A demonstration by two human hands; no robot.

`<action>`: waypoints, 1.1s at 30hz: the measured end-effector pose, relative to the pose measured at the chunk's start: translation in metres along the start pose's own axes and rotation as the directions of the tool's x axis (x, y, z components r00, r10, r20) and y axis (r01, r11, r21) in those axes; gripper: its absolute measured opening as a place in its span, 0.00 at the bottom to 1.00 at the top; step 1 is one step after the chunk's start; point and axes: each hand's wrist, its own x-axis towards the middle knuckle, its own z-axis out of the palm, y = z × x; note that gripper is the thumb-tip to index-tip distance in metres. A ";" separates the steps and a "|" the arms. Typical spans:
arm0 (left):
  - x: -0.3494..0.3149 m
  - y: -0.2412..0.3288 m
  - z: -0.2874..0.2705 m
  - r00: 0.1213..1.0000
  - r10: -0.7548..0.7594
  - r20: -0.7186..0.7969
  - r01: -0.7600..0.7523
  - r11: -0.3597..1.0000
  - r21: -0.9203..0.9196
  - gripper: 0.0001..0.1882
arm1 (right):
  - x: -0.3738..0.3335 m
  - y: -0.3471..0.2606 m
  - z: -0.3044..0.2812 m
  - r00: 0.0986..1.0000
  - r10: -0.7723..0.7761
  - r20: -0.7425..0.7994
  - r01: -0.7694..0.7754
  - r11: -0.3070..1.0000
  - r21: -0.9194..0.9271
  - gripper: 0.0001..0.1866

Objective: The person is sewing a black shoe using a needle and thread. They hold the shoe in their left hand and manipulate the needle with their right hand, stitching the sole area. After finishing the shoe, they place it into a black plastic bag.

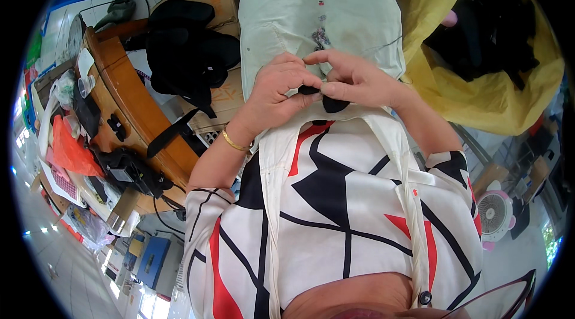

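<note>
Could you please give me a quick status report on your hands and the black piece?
Left hand and right hand both on black piece. Hands partly hide it. White cloth beyond, yellow bag to the right.

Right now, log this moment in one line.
left hand: pinching black material; right hand: touching black material; under hands: pale cloth; at right: yellow bag

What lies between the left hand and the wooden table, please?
In the head view, a heap of black pieces, a cardboard box and an edge of the white cloth pad lie between the left hand and the wooden table.
</note>
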 end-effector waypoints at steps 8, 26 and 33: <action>-0.005 -0.009 0.011 0.956 -0.266 -0.122 0.264 0.964 -0.034 0.09 | 0.008 0.001 -0.006 0.947 -0.112 -0.302 -0.025 0.909 -0.416 0.12; 0.001 -0.023 0.016 0.975 -0.050 -0.216 0.106 0.961 0.257 0.08 | -0.008 -0.030 0.004 0.901 0.189 -0.391 0.024 0.877 0.479 0.07; 0.007 -0.030 0.005 0.977 0.069 -0.201 0.011 0.927 0.374 0.07 | -0.124 -0.042 -0.150 0.385 -0.014 -0.923 0.852 0.389 0.350 0.10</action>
